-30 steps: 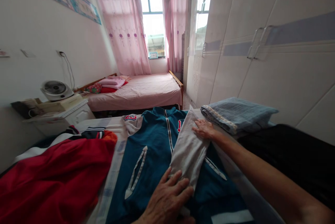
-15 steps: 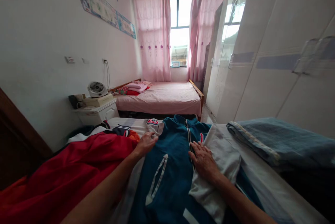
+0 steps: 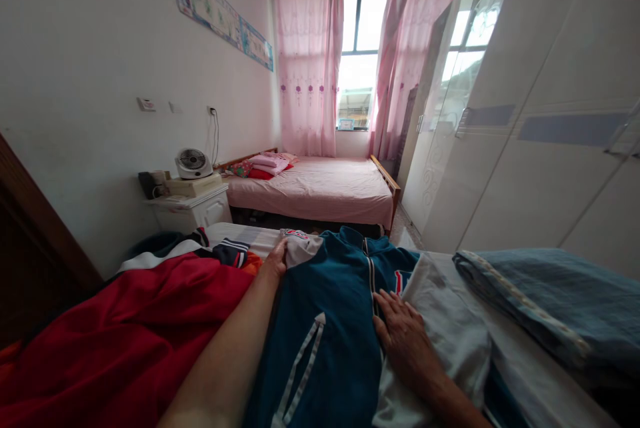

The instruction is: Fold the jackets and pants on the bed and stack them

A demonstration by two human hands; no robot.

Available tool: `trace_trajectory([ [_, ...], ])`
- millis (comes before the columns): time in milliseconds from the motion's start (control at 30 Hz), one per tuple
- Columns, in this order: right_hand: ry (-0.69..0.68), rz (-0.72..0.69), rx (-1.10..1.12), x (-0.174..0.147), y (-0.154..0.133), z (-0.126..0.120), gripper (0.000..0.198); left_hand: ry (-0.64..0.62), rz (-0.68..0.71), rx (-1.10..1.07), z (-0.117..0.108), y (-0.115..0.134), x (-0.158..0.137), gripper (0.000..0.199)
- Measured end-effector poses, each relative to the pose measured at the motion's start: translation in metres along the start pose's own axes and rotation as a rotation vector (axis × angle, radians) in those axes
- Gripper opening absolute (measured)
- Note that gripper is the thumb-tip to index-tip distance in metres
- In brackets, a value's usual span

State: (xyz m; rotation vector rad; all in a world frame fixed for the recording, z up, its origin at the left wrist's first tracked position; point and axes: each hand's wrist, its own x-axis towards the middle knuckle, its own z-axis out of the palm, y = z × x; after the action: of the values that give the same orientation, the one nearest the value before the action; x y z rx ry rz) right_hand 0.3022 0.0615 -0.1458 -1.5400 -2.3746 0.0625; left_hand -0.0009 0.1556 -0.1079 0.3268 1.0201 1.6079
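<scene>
resting right hand (image 3: 403, 328), with fingers loosely spread, on teal jacket (image 3: 340, 308) at near centre. touching far-left sleeve (image 3: 306, 249) with left hand (image 3: 277, 259), cannot tell if gripping. could skew jacket by tugging unevenly.

At six o'clock, a smooth, matt teal cloth jacket (image 3: 340, 308) with grey cloth sleeves (image 3: 447, 311); at eight, a matt red cloth garment (image 3: 135, 321); at four, rough-textured folded blue cloth (image 3: 545, 298); at two, a tall, glossy white wardrobe (image 3: 545, 75).
</scene>
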Motion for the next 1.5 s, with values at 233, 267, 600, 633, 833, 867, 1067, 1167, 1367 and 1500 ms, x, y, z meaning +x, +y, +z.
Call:
trace_trajectory([
  [233, -0.019, 0.019, 0.0, -0.001, -0.001, -0.001, 0.048, 0.067, 0.117, -0.129, -0.001, 0.01, 0.0, 0.033],
  [267, -0.019, 0.019, -0.001, -0.001, -0.001, -0.002, 0.048, 0.077, 0.141, -0.133, -0.001, 0.013, 0.0, 0.033],
  [600, 0.006, 0.007, -0.015, 0.0, -0.001, -0.001, 0.047, 0.028, 0.811, 0.414, 0.018, 0.019, -0.028, 0.045],
  [633, 0.013, 0.001, -0.015, 0.0, -0.001, -0.001, 0.047, -0.051, 0.876, 0.548, 0.016, 0.016, -0.038, 0.046],
  [833, 0.06, -0.018, -0.001, -0.001, 0.0, 0.001, 0.045, -0.453, 1.006, 1.307, -0.008, -0.03, -0.086, 0.051],
  [867, 0.068, -0.019, 0.006, -0.002, 0.0, 0.002, 0.045, -0.458, 0.996, 1.369, -0.013, -0.036, -0.089, 0.052],
  [1067, 0.105, 0.0, 0.131, 0.0, 0.002, -0.002, 0.048, -0.417, 0.966, 1.607, -0.027, -0.04, -0.095, 0.059],
  [1167, 0.135, -0.002, 0.284, -0.005, -0.009, -0.028, 0.046, -0.363, 0.969, 1.65, -0.028, -0.035, -0.1, 0.046],
  [1367, -0.167, -0.136, 0.261, -0.058, -0.057, -0.084, 0.042, -0.196, 0.914, 1.689, -0.022, -0.036, -0.124, 0.038],
  [1500, -0.246, -0.214, 0.119, -0.078, -0.07, -0.07, 0.04, -0.244, 0.852, 1.746, -0.007, -0.045, -0.152, 0.027],
])
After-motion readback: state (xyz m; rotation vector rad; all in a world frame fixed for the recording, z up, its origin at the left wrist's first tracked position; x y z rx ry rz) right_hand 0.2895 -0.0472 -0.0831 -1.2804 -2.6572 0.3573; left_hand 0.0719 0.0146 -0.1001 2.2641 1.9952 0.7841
